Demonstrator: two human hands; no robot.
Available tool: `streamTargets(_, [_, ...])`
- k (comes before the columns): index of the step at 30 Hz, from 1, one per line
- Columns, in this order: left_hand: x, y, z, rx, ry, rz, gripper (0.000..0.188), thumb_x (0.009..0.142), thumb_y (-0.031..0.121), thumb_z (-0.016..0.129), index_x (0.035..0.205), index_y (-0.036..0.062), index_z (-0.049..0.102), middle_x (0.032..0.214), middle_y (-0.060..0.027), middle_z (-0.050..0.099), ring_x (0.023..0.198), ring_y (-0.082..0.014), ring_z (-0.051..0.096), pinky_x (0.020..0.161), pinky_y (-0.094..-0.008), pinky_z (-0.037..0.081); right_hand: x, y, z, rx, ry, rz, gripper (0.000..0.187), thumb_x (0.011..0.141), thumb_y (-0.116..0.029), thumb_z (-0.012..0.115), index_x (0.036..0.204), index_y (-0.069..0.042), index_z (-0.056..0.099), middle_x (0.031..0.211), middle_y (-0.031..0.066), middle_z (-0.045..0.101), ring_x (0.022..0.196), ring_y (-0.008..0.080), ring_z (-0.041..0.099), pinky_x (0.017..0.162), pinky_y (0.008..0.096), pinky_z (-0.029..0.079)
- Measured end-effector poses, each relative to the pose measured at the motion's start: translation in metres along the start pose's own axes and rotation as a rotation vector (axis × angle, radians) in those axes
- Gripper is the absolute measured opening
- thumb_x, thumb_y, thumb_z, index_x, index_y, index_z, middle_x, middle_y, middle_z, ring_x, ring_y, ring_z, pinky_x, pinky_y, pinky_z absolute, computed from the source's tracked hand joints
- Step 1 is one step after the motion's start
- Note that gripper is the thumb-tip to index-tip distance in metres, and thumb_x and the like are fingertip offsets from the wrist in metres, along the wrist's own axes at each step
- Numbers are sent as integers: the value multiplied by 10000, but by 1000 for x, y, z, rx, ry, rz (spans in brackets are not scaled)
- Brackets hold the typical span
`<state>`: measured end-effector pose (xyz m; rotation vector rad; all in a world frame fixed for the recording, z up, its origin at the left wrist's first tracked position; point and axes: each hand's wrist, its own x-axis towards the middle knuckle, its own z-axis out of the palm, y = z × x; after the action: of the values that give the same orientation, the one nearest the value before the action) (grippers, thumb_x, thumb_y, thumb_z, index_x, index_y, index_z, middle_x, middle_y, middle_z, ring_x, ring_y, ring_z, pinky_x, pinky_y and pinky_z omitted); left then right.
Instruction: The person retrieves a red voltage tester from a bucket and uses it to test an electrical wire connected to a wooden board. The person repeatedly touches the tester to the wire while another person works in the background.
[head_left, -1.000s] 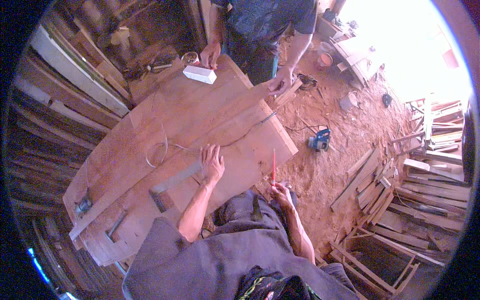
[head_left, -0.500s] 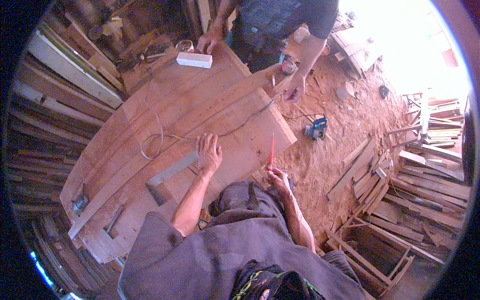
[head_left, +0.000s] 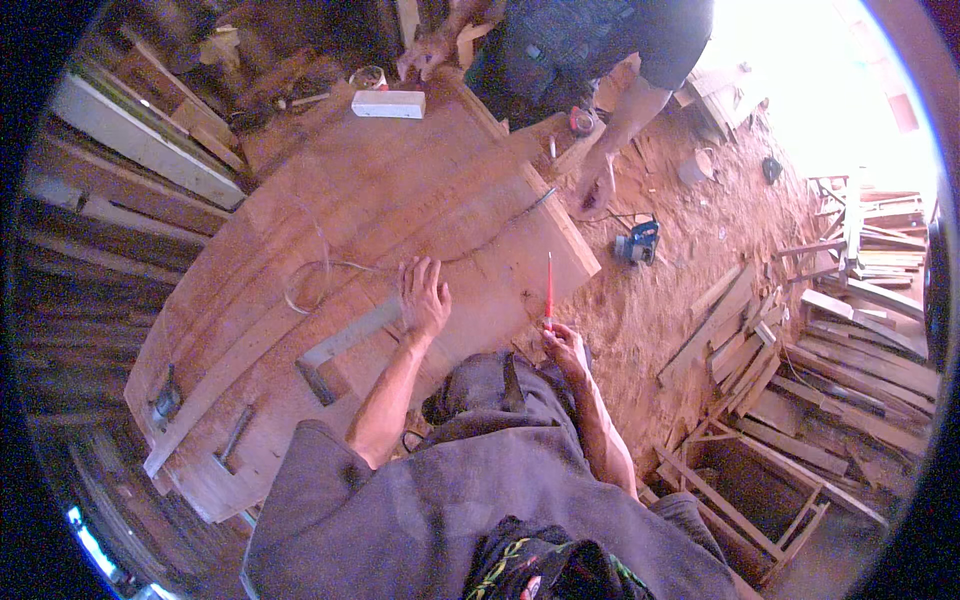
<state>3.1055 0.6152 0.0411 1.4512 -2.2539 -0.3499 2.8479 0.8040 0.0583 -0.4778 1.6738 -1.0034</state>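
Observation:
My left hand [head_left: 424, 300] lies flat on the big wooden board [head_left: 225, 310], fingers stretched out, just beside a metal carpenter's square [head_left: 345, 338]. A thin cord [head_left: 470, 258] runs across the board just beyond my fingertips and loops to the left. In my right hand [head_left: 566, 352], near the board's right corner, is a slim red pointed tool [head_left: 550, 290], its thin tip pointing away from me. Its exact kind is unclear. Across the board, a co-worker's hand [head_left: 428, 55] rests at the far edge; their other hand [head_left: 597, 185] hangs off the right edge.
A white block [head_left: 388, 104] and a small tub [head_left: 368, 78] stand at the board's far end. A hammer [head_left: 236, 436] and a dark tool [head_left: 166, 403] lie at the near left. On the sawdust-covered ground are a blue power tool [head_left: 637, 242] and stacked wood offcuts [head_left: 740, 340].
The view has shifted slightly. The co-worker's right-side hand has dropped a little lower beside the board. My left hand stays flat and my right still holds the red tool.

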Motion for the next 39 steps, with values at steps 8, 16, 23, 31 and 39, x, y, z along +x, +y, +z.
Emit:
streamTargets(8, [2, 1, -9, 49, -3, 42, 490, 818, 199, 639, 1273, 40, 553, 1322, -149, 489, 1317, -343, 391, 1159, -517, 229, 11, -22, -4, 42, 71, -36, 296, 938, -180, 627, 1173, -1, 601, 796, -39, 538, 645, 54, 491, 574, 219, 421])
streamTargets(16, [2, -2, -7, 56, -39, 31, 495, 832, 233, 633, 1287, 56, 551, 1327, -127, 491, 1324, -329, 389, 1171, -499, 217, 12, -30, 3, 145, 106, -111, 360, 963, -267, 609, 1177, 22, 604, 828, -37, 558, 673, 59, 483, 622, 226, 417])
streamTargets(23, [-4, -14, 3, 31, -33, 27, 492, 832, 234, 633, 1284, 55, 557, 1339, -124, 493, 1320, -326, 402, 1167, -501, 223, 13, -109, 19, 358, 127, -164, 330, 972, -306, 596, 1128, -18, 641, 813, -29, 570, 693, 59, 492, 620, 223, 413])
streamTargets(31, [-1, -17, 3, -8, -22, 47, 450, 838, 215, 625, 1255, 50, 590, 1332, -126, 521, 1318, -305, 415, 1166, -489, 228, 4, -69, -13, 21, 192, -194, 296, 966, -324, 590, 880, -44, 633, 756, -24, 542, 663, 66, 476, 587, 243, 392])
streamTargets(39, [5, -20, -10, 27, -31, 30, 426, 852, 225, 622, 1245, 62, 602, 1330, -107, 531, 1308, -291, 432, 1165, -481, 234, -66, 47, -88, -293, 434, 11, 467, 989, -397, 509, 679, -49, 541, 591, -14, 473, 539, 106, 451, 538, 289, 388])
